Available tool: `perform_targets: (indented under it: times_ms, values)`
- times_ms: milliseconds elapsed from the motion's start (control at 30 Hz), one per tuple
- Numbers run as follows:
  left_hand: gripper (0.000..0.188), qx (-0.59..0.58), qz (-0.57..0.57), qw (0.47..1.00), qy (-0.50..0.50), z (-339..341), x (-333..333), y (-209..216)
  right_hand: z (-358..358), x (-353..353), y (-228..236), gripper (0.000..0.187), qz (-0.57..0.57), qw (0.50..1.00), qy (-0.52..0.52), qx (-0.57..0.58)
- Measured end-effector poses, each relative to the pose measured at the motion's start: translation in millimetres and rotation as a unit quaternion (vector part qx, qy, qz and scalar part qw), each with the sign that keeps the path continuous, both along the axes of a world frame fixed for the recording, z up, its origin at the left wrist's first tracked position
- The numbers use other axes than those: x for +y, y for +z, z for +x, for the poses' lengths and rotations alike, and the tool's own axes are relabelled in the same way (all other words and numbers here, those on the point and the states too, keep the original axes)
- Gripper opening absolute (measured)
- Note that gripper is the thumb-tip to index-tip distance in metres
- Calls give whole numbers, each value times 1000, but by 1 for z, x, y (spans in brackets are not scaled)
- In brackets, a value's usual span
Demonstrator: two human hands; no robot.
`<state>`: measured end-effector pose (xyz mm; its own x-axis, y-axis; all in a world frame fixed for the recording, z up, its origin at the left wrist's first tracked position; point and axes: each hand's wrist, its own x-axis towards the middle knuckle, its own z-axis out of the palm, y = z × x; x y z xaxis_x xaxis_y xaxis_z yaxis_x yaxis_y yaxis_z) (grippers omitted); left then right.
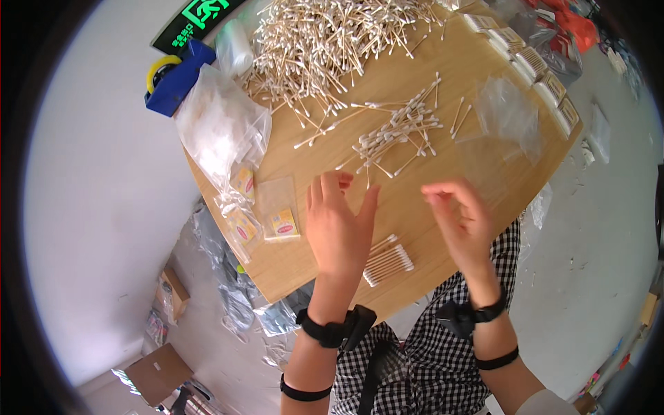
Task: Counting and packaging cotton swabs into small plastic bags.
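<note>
My left hand is above the wooden table with thumb and fingers apart, and no object shows in it. To its right, my right hand is curled, its thumb and fingertips close together; nothing shows between them. Just beyond both hands lies a loose heap of cotton swabs, pointing in mixed directions. Close to the table's near edge, partly under my left hand, rests a neat row of cotton swabs laid side by side. Two single swabs lie right of the heap.
A big pile of swabs covers the far table. At left are clear bags, a bag with a yellow card and a blue tape dispenser. Packed swab bundles line the right edge, near clear plastic.
</note>
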<state>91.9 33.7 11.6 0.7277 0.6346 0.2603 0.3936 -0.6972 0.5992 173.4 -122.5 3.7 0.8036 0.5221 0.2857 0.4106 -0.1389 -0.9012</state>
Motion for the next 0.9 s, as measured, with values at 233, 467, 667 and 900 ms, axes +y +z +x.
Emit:
perform_targets:
  times_ms: [233,467,667,900]
  values:
    - [31,52,2,998,41,32,9,-10,-5,21,-23,11,25,999,-11,43]
    - [10,45,-52,998,7,-5,5,-2,-2,19,-18,14,14,999,-8,45]
    - [6,39,-13,999,-19,-40,-1,0,0,26,-16,21,-11,993,46,-108]
    - [9,60,-35,996,-64,-55,-8,5,0,25,-23,24,-15,992,52,-114]
